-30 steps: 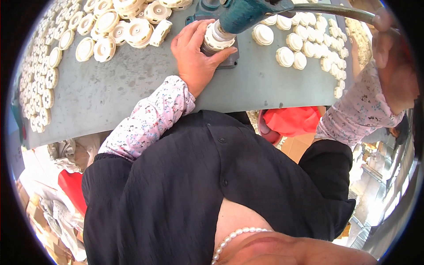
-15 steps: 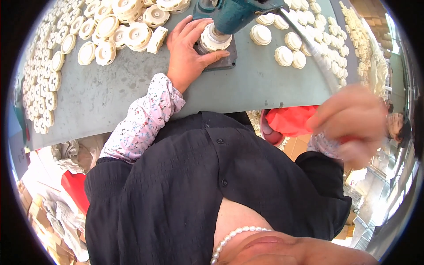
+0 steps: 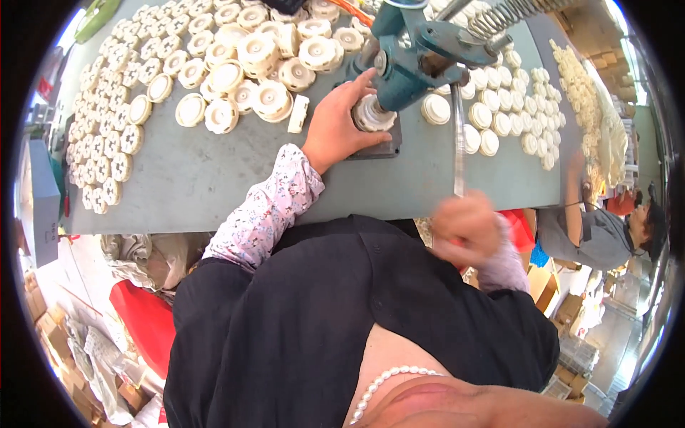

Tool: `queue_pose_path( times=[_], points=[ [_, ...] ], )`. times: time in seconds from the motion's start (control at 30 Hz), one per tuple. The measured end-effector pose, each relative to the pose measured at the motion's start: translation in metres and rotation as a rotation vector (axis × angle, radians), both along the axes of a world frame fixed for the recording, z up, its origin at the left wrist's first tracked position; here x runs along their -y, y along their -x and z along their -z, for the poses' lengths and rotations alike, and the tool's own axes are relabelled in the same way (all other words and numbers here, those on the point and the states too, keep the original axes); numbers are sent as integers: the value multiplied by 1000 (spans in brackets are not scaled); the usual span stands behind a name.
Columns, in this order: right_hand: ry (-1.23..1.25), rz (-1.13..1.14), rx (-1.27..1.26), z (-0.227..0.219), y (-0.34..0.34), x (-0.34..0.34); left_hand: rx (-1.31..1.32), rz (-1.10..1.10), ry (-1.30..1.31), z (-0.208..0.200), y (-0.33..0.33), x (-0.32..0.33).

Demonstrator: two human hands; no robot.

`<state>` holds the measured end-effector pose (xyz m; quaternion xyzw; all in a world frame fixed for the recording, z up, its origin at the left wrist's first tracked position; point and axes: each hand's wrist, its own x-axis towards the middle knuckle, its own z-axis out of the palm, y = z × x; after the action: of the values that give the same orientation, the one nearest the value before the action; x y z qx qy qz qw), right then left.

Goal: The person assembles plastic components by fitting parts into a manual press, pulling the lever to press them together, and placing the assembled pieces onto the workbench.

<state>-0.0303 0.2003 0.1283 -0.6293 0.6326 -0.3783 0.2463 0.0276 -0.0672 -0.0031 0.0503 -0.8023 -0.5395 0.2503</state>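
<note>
A teal hand press (image 3: 407, 82) stands on the bench, its ram coming down on a round cream plastic part (image 3: 372, 113). Around that part curl the fingers and thumb of my left hand (image 3: 341, 123), keeping it over the dark base plate (image 3: 378, 151). My right hand (image 3: 467, 227), blurred by motion, is closed at the lower end of the metal lever (image 3: 458, 143). Left of the press lies a heap of similar cream round parts (image 3: 257, 53). To its right sit rows of cream capped pieces (image 3: 491, 107).
The grey bench (image 3: 214, 160) has its near edge just before my body. A coil spring (image 3: 521, 18) sticks out of the press at upper right. Another person (image 3: 606, 235) is at the far right beside more cream parts (image 3: 574, 93). Red cloth (image 3: 519, 227) hangs below the bench.
My right hand has swung left and inward with the lever, which now points almost straight toward me. My left hand still grips the part; the whole view has shifted.
</note>
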Motion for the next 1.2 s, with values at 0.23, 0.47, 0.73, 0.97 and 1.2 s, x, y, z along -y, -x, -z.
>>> queue_pose_path(
  times=[0.23,0.47,0.73,0.97,1.2],
  points=[
    [659,712,264,-75,69,28,-174,46,304,-7,7,13],
    [-180,924,-792,114,121,14,-192,-58,195,-13,4,6],
    [-319,881,-355,115,116,22,-33,-379,578,-9,-18,62],
    [-412,673,57,84,87,21,-210,-559,707,-24,-27,70],
    [348,432,-523,78,36,48,-171,-12,115,-23,-32,-11]
  ],
)
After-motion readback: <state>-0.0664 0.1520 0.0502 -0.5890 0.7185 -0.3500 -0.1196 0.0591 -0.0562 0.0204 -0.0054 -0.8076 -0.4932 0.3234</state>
